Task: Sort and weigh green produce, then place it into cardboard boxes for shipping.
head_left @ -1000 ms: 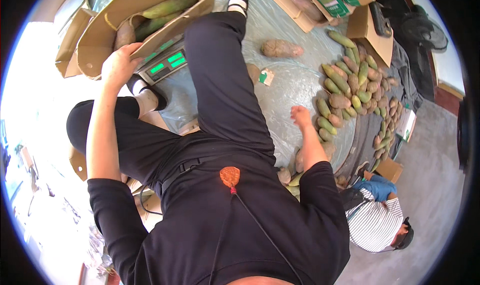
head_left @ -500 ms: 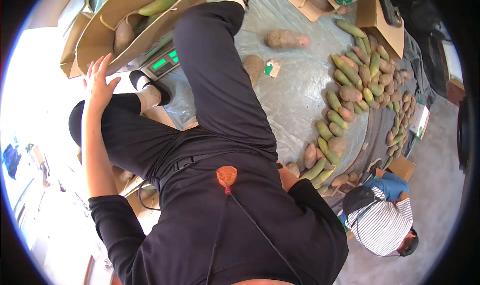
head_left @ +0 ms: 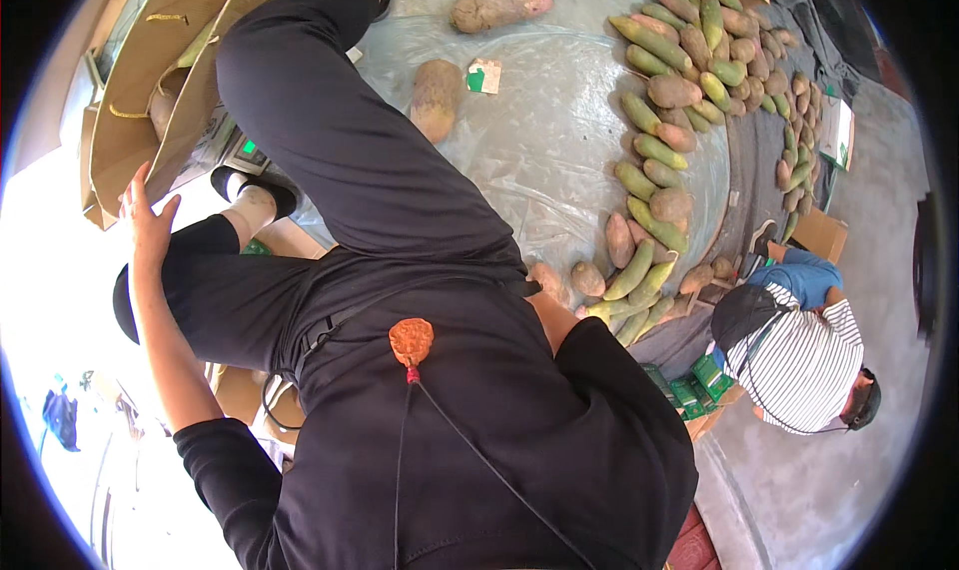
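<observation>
My left hand (head_left: pixel 148 218) is at the far left, beside the lower end of a cardboard box (head_left: pixel 207 82). Its fingers are stretched out and apart, with nothing held; whether the fingertips touch the box I cannot tell. The box has yellow cord handles, and part of a brownish root vegetable (head_left: pixel 163 107) shows inside. Below it, a scale with a green display (head_left: pixel 243 154) shows in part behind my leg. My right forearm (head_left: pixel 552 320) reaches back beside my hip, and the hand is hidden behind my body.
Two large reddish-brown roots (head_left: pixel 499 10) (head_left: pixel 436 100) lie on the plastic sheet (head_left: pixel 539 100) near a small green-and-white card (head_left: pixel 483 76). A long heap of green and reddish roots (head_left: pixel 671 206) curves along the right. Beyond it crouches a person in a striped shirt (head_left: pixel 799 355), near green packages (head_left: pixel 699 385).
My view has shifted, so the roots on the sheet and the box appear higher and further left. My left hand stays open near the box. Green packages now show beside the other person.
</observation>
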`<state>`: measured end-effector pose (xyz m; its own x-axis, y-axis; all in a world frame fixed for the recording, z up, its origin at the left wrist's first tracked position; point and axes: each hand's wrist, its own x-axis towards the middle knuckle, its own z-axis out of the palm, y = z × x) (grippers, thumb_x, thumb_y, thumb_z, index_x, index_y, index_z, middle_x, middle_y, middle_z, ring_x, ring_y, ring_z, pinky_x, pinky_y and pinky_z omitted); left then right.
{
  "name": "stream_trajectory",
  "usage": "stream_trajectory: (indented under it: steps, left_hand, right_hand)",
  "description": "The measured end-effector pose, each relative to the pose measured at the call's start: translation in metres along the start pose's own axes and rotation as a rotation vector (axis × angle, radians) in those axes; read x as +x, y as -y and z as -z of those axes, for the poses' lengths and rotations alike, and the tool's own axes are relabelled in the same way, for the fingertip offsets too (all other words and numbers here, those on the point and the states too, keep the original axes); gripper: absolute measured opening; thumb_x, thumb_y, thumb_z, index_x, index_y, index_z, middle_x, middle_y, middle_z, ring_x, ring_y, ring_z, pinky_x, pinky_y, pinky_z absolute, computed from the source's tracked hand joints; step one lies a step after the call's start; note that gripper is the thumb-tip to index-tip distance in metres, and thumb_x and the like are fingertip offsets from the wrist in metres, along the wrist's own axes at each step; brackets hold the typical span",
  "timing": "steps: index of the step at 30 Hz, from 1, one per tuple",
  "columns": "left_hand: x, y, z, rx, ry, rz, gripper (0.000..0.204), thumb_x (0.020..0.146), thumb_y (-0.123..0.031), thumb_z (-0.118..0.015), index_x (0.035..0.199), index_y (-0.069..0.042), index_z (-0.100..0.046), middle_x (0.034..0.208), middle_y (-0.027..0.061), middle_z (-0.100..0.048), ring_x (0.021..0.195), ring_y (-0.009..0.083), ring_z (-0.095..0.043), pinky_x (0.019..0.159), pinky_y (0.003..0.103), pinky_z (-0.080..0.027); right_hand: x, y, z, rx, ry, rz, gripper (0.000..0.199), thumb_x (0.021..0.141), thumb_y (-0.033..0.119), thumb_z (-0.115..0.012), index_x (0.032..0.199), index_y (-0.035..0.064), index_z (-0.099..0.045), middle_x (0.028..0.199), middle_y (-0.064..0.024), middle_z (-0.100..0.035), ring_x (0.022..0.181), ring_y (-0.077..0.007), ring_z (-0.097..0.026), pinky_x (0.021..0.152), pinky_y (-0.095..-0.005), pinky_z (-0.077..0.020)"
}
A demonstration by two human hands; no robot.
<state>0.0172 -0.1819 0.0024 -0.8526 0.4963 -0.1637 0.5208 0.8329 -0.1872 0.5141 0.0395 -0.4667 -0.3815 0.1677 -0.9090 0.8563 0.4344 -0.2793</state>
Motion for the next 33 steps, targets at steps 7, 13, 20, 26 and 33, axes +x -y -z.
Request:
stream_trajectory:
  steps: [7,13,20,26,33]
  left_hand:
    - [0.07,-0.093,-0.044,-0.203,-0.036,-0.192,0.065,0.072,-0.015,-0.072,0.13,-0.014,-0.042,0.124,0.0128,-0.051,0.117,0.0321,-0.043,0.098,0.043,-0.035]
    - [0.058,-0.078,-0.036,-0.152,-0.033,-0.144,0.065,0.072,-0.013,-0.071,0.13,-0.014,-0.042,0.124,0.014,-0.051,0.117,0.0324,-0.043,0.098,0.043,-0.036]
    - [0.057,-0.077,-0.037,-0.29,-0.021,-0.193,0.065,0.071,-0.011,-0.071,0.129,-0.013,-0.043,0.122,0.0169,-0.05,0.115,0.0342,-0.044,0.097,0.042,-0.036]
    - [0.055,-0.081,-0.035,-0.215,-0.031,-0.166,0.064,0.069,-0.015,-0.073,0.127,-0.014,-0.045,0.122,0.0155,-0.051,0.115,0.0352,-0.044,0.098,0.044,-0.034]
    - [0.054,-0.084,-0.027,-0.157,-0.032,-0.093,0.064,0.069,-0.018,-0.073,0.126,-0.016,-0.045,0.122,0.0159,-0.051,0.115,0.0375,-0.044,0.099,0.046,-0.033]
  right_hand:
    - [-0.207,-0.169,0.077,0.244,-0.468,-0.57,0.032,0.074,0.026,-0.06,0.099,0.0069,-0.06,0.099,-0.0204,-0.063,0.099,-0.0336,-0.06,0.083,-0.0383,-0.0472]
    - [-0.205,-0.17,0.103,0.298,-0.31,-0.563,0.042,0.078,0.03,-0.06,0.114,0.0085,-0.055,0.117,-0.0175,-0.057,0.112,-0.0316,-0.053,0.092,-0.04,-0.044]
    - [-0.192,-0.092,0.079,0.087,-0.138,-0.58,0.042,0.082,0.033,-0.052,0.12,0.0132,-0.054,0.126,-0.0131,-0.049,0.122,-0.0336,-0.042,0.096,-0.0453,-0.0407]
    - [-0.197,-0.068,0.072,-0.124,0.063,-0.523,0.048,0.081,0.038,-0.055,0.122,0.0129,-0.051,0.128,-0.0108,-0.049,0.122,-0.0303,-0.043,0.095,-0.0439,-0.0414]
    - [-0.203,-0.094,0.029,-0.11,0.008,-0.408,0.051,0.076,0.03,-0.065,0.12,0.0091,-0.05,0.12,-0.0146,-0.054,0.112,-0.0327,-0.052,0.091,-0.0432,-0.0445]
